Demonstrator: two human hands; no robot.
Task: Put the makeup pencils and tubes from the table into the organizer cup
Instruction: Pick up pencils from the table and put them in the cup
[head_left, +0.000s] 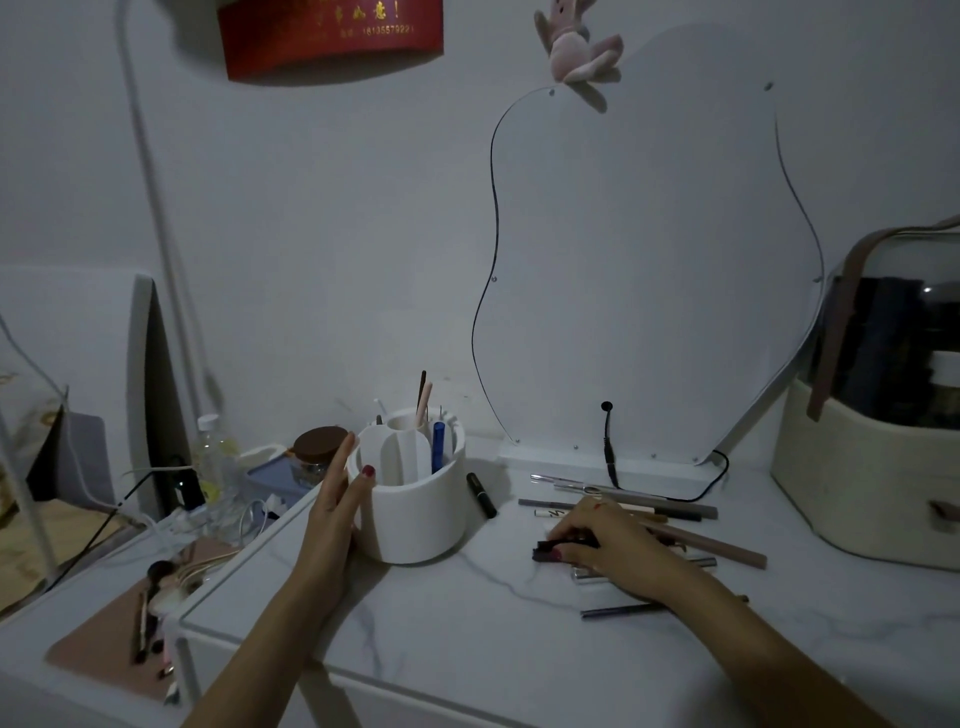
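- Two bare forearms reach forward over the white marbled counter (467, 639) from the near edge.
- Her left hand (332, 499) is spread open, palm and fingers flat against the left wall of the white organizer cup (415, 514), thumb resting at its rim; it grips nothing else.
- That cup stands upright near the counter's left edge, its divided compartments already holding a blue pen-like tube (438, 446) and a couple of tall pencils (423, 397).
- Her right hand (608, 545) lies curled over a scatter of makeup pencils (696, 512), fingertips closed on a short dark tube (548, 550) that sits on the counter.
- Just right of the cup lies a black tube (481, 493), apart from the pile.
- Behind the pile a wavy-edged mirror (649, 260) leans on its base.
- At the far right stands a cream storage case (872, 467) with a clear dome lid.
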